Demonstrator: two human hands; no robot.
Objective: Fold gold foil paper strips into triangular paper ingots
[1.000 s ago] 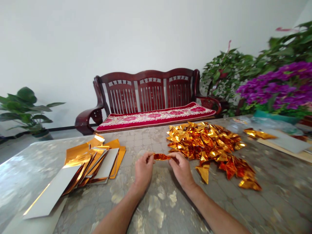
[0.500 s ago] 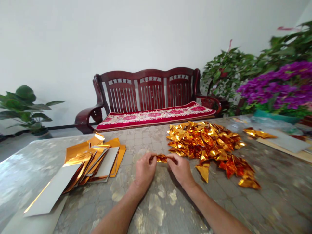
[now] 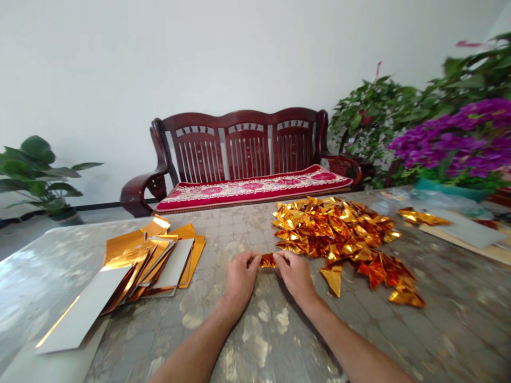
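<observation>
Pinching a small piece of gold foil (image 3: 268,260) from either end, the two hands meet over the near middle of the table (image 3: 255,319). The left hand (image 3: 241,276) has thumb and forefinger pressed together on the foil's left end, and the right hand (image 3: 295,277) nips the right end the same way. Only a short, crinkled, orange-gold band shows between the fingers; I cannot tell how its hidden ends are folded.

Just right of the right hand, and farther across the tabletop, spreads a glittering heap of pointed foil shapes (image 3: 335,226), a few straggling toward the near right. Well over to the left lies a loose stack of gold sheets (image 3: 146,263), some with their white backs up, fanned across one another. One long white-faced sheet (image 3: 85,306) slants toward the near left corner.

At the far right, another gold piece (image 3: 423,217) sits by some flat boards (image 3: 473,230), near purple flowers (image 3: 455,138). Beyond the table's far edge stands a dark red wooden bench (image 3: 243,143) with a patterned red cover (image 3: 255,187) along its seat.
</observation>
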